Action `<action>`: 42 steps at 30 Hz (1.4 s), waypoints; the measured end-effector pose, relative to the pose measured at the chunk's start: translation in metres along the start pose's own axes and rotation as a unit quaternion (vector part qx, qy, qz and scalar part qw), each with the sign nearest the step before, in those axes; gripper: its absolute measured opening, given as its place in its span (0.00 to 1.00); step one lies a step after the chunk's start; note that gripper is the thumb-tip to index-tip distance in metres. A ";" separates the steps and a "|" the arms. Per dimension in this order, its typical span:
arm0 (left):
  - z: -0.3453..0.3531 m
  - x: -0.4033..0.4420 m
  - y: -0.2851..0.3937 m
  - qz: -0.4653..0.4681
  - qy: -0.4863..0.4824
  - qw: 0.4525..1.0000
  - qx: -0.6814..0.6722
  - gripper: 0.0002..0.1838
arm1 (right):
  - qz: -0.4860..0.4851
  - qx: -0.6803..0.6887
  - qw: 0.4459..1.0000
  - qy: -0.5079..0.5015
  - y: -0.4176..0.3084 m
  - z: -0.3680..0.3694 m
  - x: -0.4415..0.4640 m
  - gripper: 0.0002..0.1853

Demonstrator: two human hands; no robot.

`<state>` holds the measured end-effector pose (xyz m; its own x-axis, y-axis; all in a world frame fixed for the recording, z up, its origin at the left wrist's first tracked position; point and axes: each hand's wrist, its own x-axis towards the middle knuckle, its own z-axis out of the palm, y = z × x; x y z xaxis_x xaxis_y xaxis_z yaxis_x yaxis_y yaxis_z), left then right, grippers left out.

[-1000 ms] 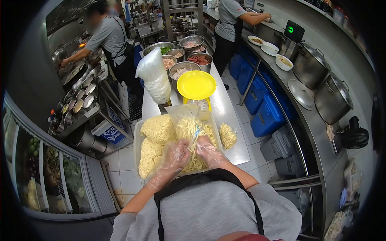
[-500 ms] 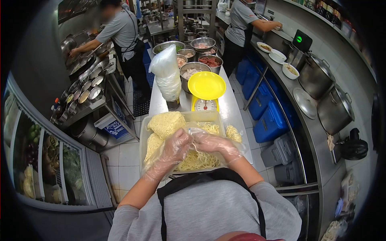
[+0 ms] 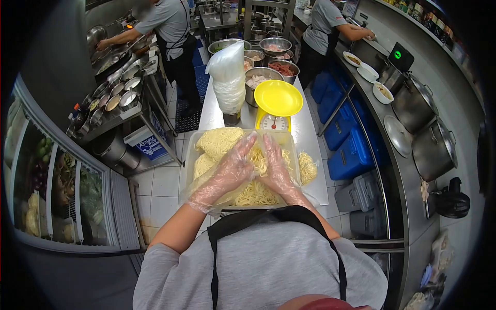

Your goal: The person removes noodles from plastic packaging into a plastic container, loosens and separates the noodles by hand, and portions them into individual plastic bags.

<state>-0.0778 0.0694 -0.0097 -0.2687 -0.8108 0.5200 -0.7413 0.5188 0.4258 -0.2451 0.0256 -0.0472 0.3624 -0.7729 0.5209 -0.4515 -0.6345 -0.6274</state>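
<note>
Both my hands wear clear plastic gloves over a translucent tub point(image 3: 190, 173) of pale yellow noodles. My left hand point(image 3: 233, 168) and my right hand point(image 3: 276, 170) face each other, fingers stretched forward, cupped around a clump of noodles point(image 3: 258, 161) between the palms. Loose noodles point(image 3: 256, 195) lie below them in the tub. At the tub's left side are larger packed noodle blocks point(image 3: 219, 140). Another small noodle bundle point(image 3: 307, 168) rests on the steel table just right of the tub.
Beyond the tub stand a kitchen scale point(image 3: 274, 123) with a yellow pan point(image 3: 279, 98), a stack of plastic bags point(image 3: 228, 82) and several steel bowls of ingredients point(image 3: 283, 71). Co-workers stand at the left stove and right counter point(image 3: 369, 106). A glass-fronted fridge point(image 3: 62, 191) is at left.
My hands have gone from fingers pinched close together to palms apart, fingers extended, with noodles between them. The view has shifted slightly, moving the table rightward and upward in the picture.
</note>
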 end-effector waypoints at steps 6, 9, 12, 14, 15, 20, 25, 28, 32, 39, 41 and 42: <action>-0.039 0.003 0.016 -0.281 0.092 0.868 -0.399 0.38 | 0.116 0.023 0.980 -0.159 0.016 -0.033 0.012 0.24; -0.042 -0.006 -0.003 -0.290 0.095 0.837 -0.454 0.38 | 0.086 -0.059 0.976 -0.192 0.025 -0.048 0.016 0.20; -0.034 -0.010 -0.020 -0.263 0.065 0.896 -0.351 0.37 | 0.054 -0.041 0.977 -0.200 0.000 -0.074 0.034 0.17; -0.035 -0.012 -0.019 -0.216 0.046 0.942 -0.255 0.37 | 0.074 -0.006 0.967 -0.243 -0.020 -0.090 0.056 0.16; -0.045 -0.004 -0.006 -0.252 0.010 0.908 -0.334 0.36 | 0.078 -0.013 0.960 -0.270 -0.026 -0.095 0.065 0.15; -0.054 0.011 0.001 -0.216 -0.024 0.880 -0.423 0.36 | -0.043 0.038 0.962 -0.267 -0.080 -0.104 0.108 0.14; -0.052 0.014 -0.005 -0.271 -0.072 0.843 -0.459 0.34 | -0.013 0.189 0.965 -0.183 -0.084 -0.071 0.120 0.13; -0.058 0.009 -0.004 -0.298 -0.070 0.837 -0.453 0.34 | -0.049 0.028 0.967 -0.247 -0.080 -0.045 0.100 0.14; -0.047 0.000 -0.020 -0.274 -0.050 0.837 -0.471 0.32 | -0.095 -0.193 0.926 -0.311 -0.049 -0.017 0.072 0.15; -0.052 0.006 -0.010 -0.291 -0.030 0.857 -0.424 0.36 | -0.139 -0.079 0.961 -0.224 -0.063 -0.065 0.082 0.41; -0.053 0.008 -0.007 -0.287 -0.030 0.859 -0.423 0.35 | -0.151 -0.115 0.955 -0.229 -0.034 -0.041 0.071 0.47; -0.054 0.007 -0.006 -0.290 -0.041 0.857 -0.424 0.34 | -0.064 -0.098 0.955 -0.272 -0.027 -0.033 0.067 0.46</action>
<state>-0.0417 0.0749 0.0316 -0.0743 -0.9972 0.0001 -0.0606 0.0046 0.9982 -0.2359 -0.0088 0.0238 0.7714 -0.6121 0.1742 -0.4996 -0.7520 -0.4299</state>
